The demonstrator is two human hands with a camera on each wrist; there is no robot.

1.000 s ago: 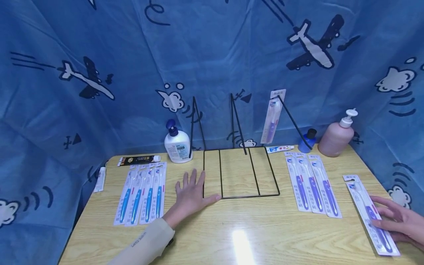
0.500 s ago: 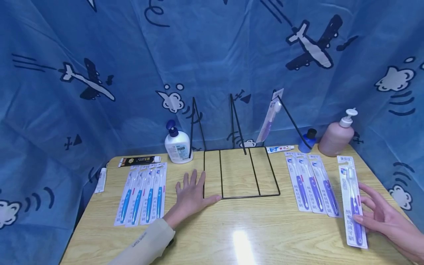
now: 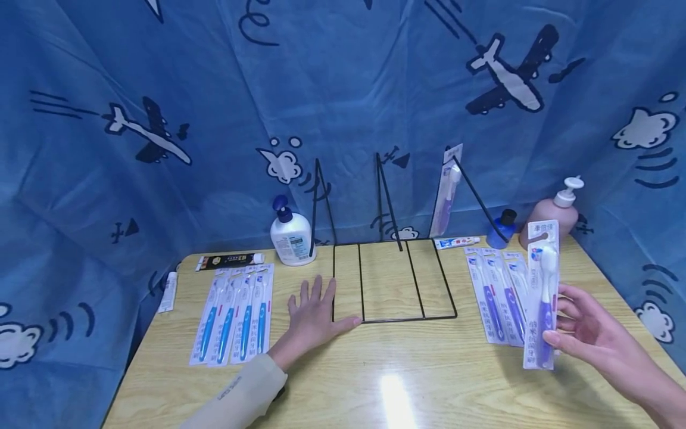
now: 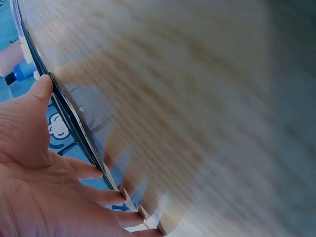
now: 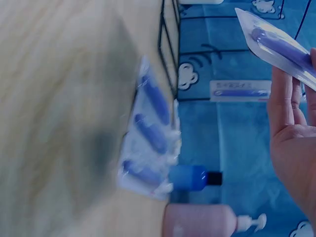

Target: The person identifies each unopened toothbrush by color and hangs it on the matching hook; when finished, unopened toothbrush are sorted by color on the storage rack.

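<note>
My right hand (image 3: 589,328) pinches a packaged purple toothbrush (image 3: 542,280) between thumb and fingers. The package is upright above the table's right side and partly covers the rightmost of several purple toothbrush packs (image 3: 490,304) lying there. With fingers spread, my left hand (image 3: 313,319) rests at the front left corner of a black wire rack (image 3: 393,320), its thumb tip at the front bar. One purple toothbrush pack (image 3: 445,199) hangs from the rack's right hook. Several blue toothbrush packs (image 3: 246,316) lie in a row left of the left hand.
Along the back stand a white pump bottle (image 3: 293,239), a small blue bottle (image 3: 501,231) and a pink pump bottle (image 3: 546,214). A black toothpaste tube (image 3: 230,261), a small toothpaste tube (image 3: 457,242) and a white tube (image 3: 168,292) lie near the edges. A blue curtain (image 3: 343,89) surrounds the table.
My right hand has lifted the held toothbrush pack and brought it left and upward, turning it upright. The hanging pack swings on its hook. The left hand stays put.
</note>
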